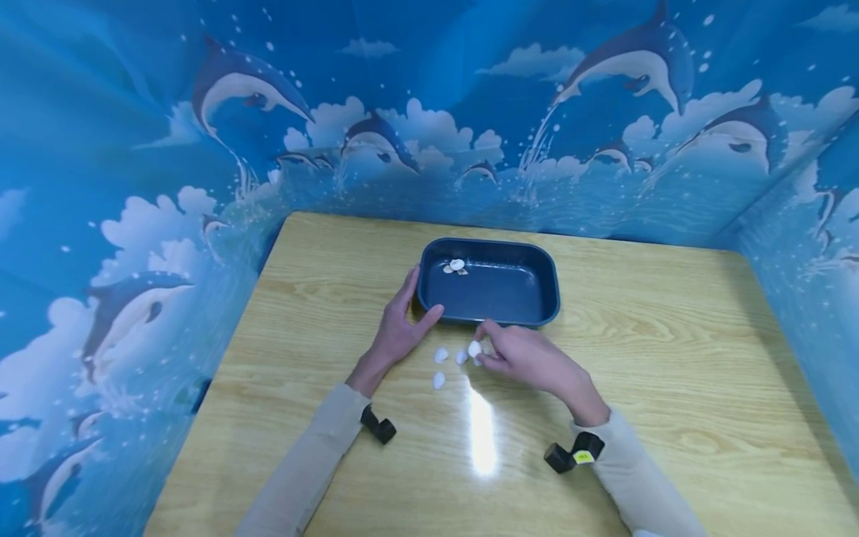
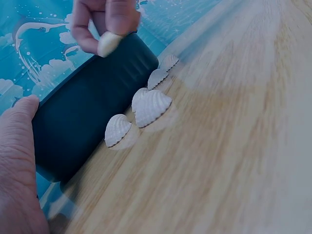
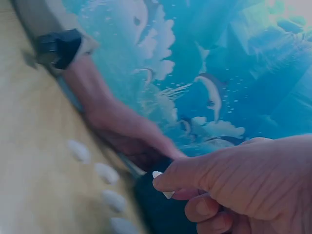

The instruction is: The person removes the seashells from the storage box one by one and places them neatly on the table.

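A dark blue rectangular basin [image 1: 493, 323] stands on the wooden table. My left hand [image 1: 397, 328] rests against its left end, fingers straight along the wall and thumb at the front corner; in the left wrist view the thumb [image 2: 24, 109] lies at the rim. Between thumb and fingertips my right hand [image 1: 530, 358] pinches a white seashell [image 2: 109, 44], raised beside the basin's front wall. Several ribbed white seashells [image 2: 152, 107] lie on the table in front of the basin. Inside it, a few more shells [image 1: 457, 265] sit near the back left corner.
The pale wood table [image 1: 671, 358] extends on both sides of the basin. Behind it and at the sides hangs a blue dolphin-print backdrop [image 1: 429, 149]. Each wrist carries a small black camera [image 1: 570, 453], and light reflects off the tabletop.
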Demonstrator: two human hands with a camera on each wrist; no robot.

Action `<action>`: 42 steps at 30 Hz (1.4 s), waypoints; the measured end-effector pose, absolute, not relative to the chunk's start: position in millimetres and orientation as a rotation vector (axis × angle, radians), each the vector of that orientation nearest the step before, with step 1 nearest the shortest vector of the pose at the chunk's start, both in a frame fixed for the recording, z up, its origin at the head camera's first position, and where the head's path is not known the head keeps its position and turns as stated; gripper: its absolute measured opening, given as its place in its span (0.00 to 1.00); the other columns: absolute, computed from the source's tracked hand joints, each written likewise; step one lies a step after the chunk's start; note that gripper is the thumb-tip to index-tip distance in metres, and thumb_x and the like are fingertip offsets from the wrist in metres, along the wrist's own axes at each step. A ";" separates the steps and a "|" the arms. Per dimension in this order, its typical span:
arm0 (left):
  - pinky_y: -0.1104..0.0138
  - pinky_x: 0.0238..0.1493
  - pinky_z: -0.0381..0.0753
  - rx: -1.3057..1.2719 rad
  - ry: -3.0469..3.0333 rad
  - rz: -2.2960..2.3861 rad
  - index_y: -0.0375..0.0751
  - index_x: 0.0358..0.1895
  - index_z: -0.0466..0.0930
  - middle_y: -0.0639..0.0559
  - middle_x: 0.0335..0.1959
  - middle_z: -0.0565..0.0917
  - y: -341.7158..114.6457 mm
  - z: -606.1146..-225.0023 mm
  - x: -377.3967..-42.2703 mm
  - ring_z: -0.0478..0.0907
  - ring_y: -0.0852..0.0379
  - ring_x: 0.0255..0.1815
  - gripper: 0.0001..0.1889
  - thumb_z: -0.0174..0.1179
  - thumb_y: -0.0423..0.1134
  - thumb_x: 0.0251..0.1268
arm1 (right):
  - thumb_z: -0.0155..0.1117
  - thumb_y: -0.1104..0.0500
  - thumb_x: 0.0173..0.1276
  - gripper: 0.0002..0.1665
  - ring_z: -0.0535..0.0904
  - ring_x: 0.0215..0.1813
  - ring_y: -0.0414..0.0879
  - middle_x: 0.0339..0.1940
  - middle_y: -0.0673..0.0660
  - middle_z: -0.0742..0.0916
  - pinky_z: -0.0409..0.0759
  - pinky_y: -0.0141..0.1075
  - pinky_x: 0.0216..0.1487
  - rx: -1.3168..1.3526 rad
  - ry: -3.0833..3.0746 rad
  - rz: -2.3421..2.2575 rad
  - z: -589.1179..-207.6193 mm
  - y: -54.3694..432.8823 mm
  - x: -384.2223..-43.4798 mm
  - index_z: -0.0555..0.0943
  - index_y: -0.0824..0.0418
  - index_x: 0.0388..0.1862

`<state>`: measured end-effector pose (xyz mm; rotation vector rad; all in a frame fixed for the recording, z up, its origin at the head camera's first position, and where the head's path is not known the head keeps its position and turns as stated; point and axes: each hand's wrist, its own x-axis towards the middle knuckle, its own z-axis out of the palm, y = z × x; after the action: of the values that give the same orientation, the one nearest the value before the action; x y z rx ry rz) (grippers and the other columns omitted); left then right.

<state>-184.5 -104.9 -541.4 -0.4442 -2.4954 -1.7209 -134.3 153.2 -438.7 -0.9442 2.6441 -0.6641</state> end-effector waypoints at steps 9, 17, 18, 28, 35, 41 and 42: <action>0.54 0.84 0.52 -0.450 -2.511 -1.698 0.44 0.86 0.46 0.43 0.87 0.50 -105.5 -540.5 -184.8 0.46 0.56 0.86 0.48 0.60 0.61 0.74 | 0.70 0.56 0.74 0.15 0.66 0.21 0.32 0.20 0.41 0.76 0.71 0.27 0.24 -1.027 2.623 -0.600 -463.0 140.8 -116.8 0.81 0.62 0.53; 0.54 0.84 0.52 -0.445 -2.512 -1.688 0.45 0.86 0.46 0.44 0.87 0.51 -105.6 -541.3 -185.5 0.46 0.56 0.86 0.48 0.60 0.62 0.74 | 0.68 0.54 0.75 0.12 0.70 0.23 0.34 0.22 0.42 0.79 0.77 0.32 0.29 -1.075 2.651 -0.496 -472.1 130.8 -107.9 0.81 0.60 0.50; 0.54 0.84 0.52 -0.442 -2.514 -1.686 0.45 0.86 0.46 0.44 0.87 0.51 -105.5 -541.2 -185.5 0.46 0.55 0.86 0.48 0.60 0.62 0.74 | 0.68 0.54 0.75 0.12 0.70 0.23 0.34 0.22 0.42 0.80 0.78 0.33 0.30 -1.079 2.658 -0.484 -473.1 129.8 -107.2 0.81 0.60 0.50; 0.53 0.84 0.52 -0.420 -2.537 -1.682 0.44 0.86 0.47 0.45 0.87 0.50 -105.4 -541.5 -185.1 0.46 0.55 0.86 0.50 0.59 0.64 0.73 | 0.66 0.55 0.75 0.11 0.71 0.22 0.34 0.22 0.42 0.79 0.77 0.33 0.29 -1.060 2.658 -0.446 -477.9 127.8 -106.2 0.80 0.59 0.49; 0.52 0.84 0.52 -0.420 -2.542 -1.688 0.48 0.86 0.46 0.45 0.87 0.50 -105.8 -540.7 -184.3 0.46 0.54 0.86 0.49 0.59 0.64 0.73 | 0.65 0.54 0.76 0.12 0.70 0.22 0.34 0.21 0.40 0.77 0.77 0.32 0.29 -1.059 2.644 -0.464 -476.7 129.3 -106.0 0.80 0.59 0.52; 0.53 0.84 0.52 -0.417 -2.545 -1.689 0.48 0.86 0.46 0.46 0.87 0.50 -105.9 -539.7 -184.3 0.46 0.55 0.86 0.49 0.60 0.64 0.73 | 0.67 0.55 0.76 0.15 0.66 0.21 0.33 0.19 0.39 0.74 0.71 0.29 0.25 -1.047 2.627 -0.603 -464.9 135.6 -112.4 0.81 0.59 0.56; 0.53 0.84 0.52 -0.419 -2.543 -1.688 0.48 0.86 0.46 0.46 0.87 0.50 -105.9 -539.7 -184.6 0.46 0.55 0.86 0.49 0.60 0.64 0.73 | 0.67 0.56 0.75 0.15 0.66 0.21 0.32 0.19 0.39 0.73 0.70 0.28 0.24 -1.046 2.628 -0.631 -462.1 137.1 -114.9 0.81 0.59 0.56</action>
<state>-184.6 -105.9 -539.7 -0.4192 -2.5434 -1.6880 -114.9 137.1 -462.1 -1.0455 2.6282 -0.6306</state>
